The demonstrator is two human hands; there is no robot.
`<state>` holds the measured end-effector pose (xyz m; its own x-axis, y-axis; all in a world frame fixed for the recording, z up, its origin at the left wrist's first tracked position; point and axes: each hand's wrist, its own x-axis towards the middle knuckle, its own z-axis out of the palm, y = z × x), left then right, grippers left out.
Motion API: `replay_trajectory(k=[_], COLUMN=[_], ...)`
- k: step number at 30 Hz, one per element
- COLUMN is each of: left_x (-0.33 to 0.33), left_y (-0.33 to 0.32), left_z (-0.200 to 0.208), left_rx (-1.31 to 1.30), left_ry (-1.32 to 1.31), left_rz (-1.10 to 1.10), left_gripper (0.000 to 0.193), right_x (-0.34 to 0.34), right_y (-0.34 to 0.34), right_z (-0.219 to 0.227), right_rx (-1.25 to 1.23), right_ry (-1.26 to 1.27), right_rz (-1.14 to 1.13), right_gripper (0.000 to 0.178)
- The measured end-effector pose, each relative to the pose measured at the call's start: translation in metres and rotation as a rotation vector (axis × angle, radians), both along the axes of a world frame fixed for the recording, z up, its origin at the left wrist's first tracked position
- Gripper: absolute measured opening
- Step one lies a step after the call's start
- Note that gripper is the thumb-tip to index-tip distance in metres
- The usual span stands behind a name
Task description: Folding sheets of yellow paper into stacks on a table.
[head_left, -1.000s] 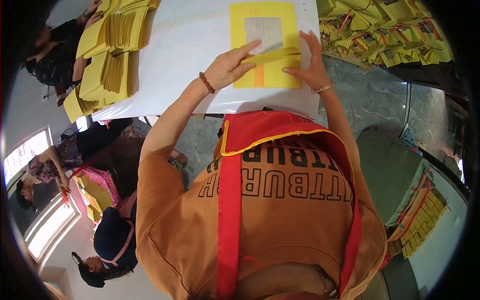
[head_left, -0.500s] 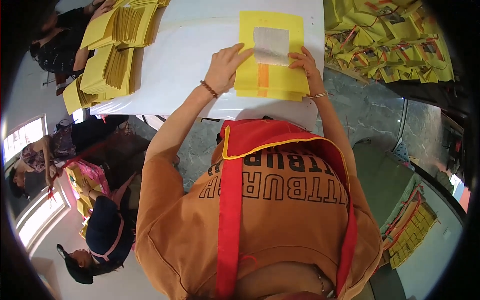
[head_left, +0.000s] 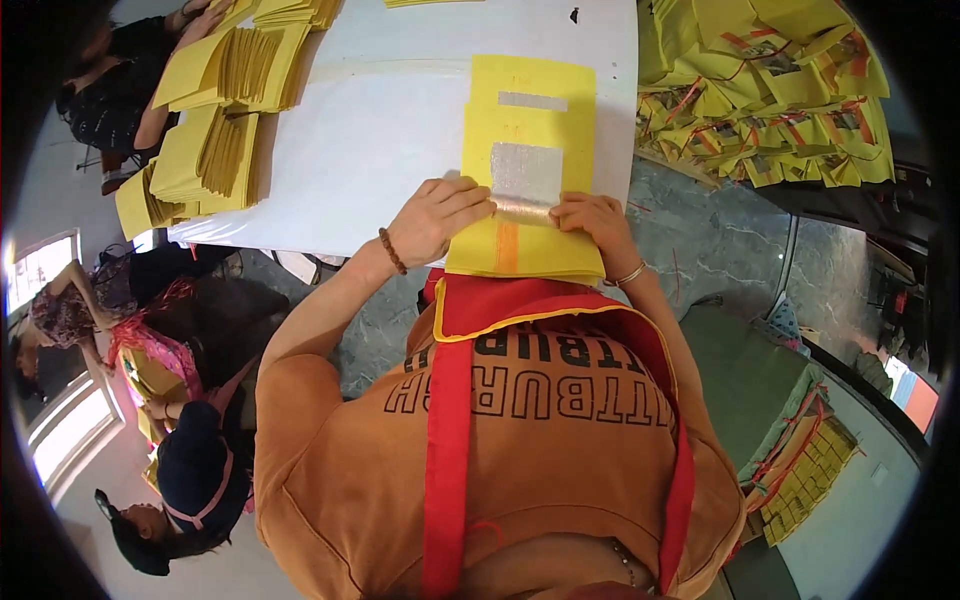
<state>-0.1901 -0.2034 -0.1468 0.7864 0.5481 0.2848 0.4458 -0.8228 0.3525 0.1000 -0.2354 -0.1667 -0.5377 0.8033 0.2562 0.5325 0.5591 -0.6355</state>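
Note:
A yellow paper sheet (head_left: 553,252) with a silver foil patch (head_left: 527,170) and an orange band lies in front of me, its near end against my red apron (head_left: 530,303). Beyond its patch a thin silver strip (head_left: 532,101) shows on more yellow paper. At the left side of the sheet, my left hand (head_left: 438,217) has its fingers closed on the paper beside the foil. My right hand (head_left: 597,230) pinches the opposite side, fingers curled near the foil's lower corner. Between the hands the foil bends and catches light. Both thumbs are largely hidden.
Folded yellow paper stacks (head_left: 215,155) stand on the left of the white table (head_left: 370,150). Bundled yellow papers with red ties (head_left: 760,130) pile up at the right. Several people sit on the left; one person's arm (head_left: 160,110) is beside the stacks.
Both hands have drawn the yellow sheet toward me, over the table's near edge. Paper with a second silver strip has come into view beyond it. My right hand's fingers have curled in.

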Motion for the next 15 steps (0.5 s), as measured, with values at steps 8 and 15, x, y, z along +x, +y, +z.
replay_trajectory(k=[8, 15], left_x=[0.013, 0.030], left_y=[0.014, 0.018], left_z=[-0.018, -0.027], left_rx=[-0.619, -1.028], left_ry=[-0.310, -0.610], left_rz=[0.397, 0.680], left_gripper=[0.019, 0.018], right_x=[-0.008, -0.037], right_y=[0.009, 0.020], right_z=[0.003, -0.006], right_rx=[-0.824, -0.421], right_ry=[0.355, 0.823], right_rz=[-0.402, -0.669], right_gripper=[0.036, 0.056])
